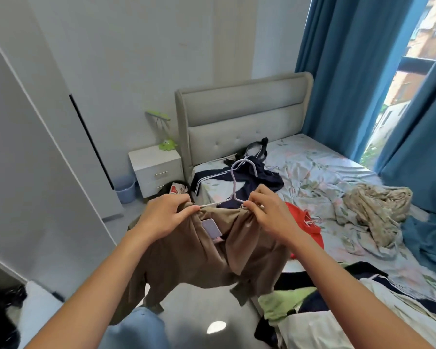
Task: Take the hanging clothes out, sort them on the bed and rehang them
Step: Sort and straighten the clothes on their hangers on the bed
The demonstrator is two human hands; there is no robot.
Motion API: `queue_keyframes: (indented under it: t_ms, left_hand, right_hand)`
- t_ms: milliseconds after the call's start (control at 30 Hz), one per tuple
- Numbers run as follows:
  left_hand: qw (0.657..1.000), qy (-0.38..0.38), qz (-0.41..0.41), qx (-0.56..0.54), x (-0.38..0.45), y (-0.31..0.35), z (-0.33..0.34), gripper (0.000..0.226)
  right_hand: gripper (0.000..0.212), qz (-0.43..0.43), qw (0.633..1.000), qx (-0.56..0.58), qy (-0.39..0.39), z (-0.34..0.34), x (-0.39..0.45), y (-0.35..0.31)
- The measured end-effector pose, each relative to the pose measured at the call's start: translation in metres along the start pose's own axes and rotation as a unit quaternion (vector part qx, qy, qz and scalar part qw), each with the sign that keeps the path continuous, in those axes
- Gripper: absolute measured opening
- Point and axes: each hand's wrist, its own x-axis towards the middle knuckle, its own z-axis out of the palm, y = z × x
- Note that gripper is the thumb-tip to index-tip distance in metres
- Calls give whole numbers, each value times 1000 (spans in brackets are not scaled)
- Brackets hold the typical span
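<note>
A brown garment [207, 250] hangs on a pale hanger [237, 182], held up in the air beside the bed [337, 172], over the floor. The hanger's bar runs left to right across the view, almost level, and its hook points up and away toward the headboard [242, 114], curling to the right. The garment's length drops straight down from the bar, its lower ends trailing toward the person. A pale tag [212, 226] shows at its neckline.

The left hand [166, 215] pinches the cloth bunched at the hanger's left end, thumb and fingers curled round it. The right hand [269, 212] pinches cloth and bar at the right end in the same way. Both forearms reach forward and upward, knuckles up, with the hands at one height and apart by the hanger's width.

On the bed lie a navy garment [257, 180], a red one [305, 222] and a crumpled blanket [378, 210].
</note>
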Motion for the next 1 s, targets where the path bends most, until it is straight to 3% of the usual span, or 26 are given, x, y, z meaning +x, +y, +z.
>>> queue_keyframes:
  t_ms: [167, 300, 433, 567, 767, 1000]
  left_hand:
    - [1000, 2, -23, -12, 16, -13, 28, 43]
    - [999, 5, -32, -14, 48, -10, 58, 45]
    - [998, 10, -62, -16, 80, -15, 80, 48]
    - [995, 27, -90, -16, 109, -28, 92, 48]
    - [986, 58, -153, -45, 148, -37, 106, 44]
    - [976, -61, -111, -177, 205, -55, 125, 37]
  right_hand:
    - [17, 76, 997, -13, -26, 15, 16, 10]
    - [20, 103, 989, 84, -69, 19, 46, 20]
    - [17, 146, 969, 198, -14, 31, 95, 23]
    - [38, 173, 946, 265, 68, 50, 155, 27]
    - [36, 189, 929, 305, 89, 77, 223, 29]
    - [46, 214, 923, 301, 112, 86, 265, 70]
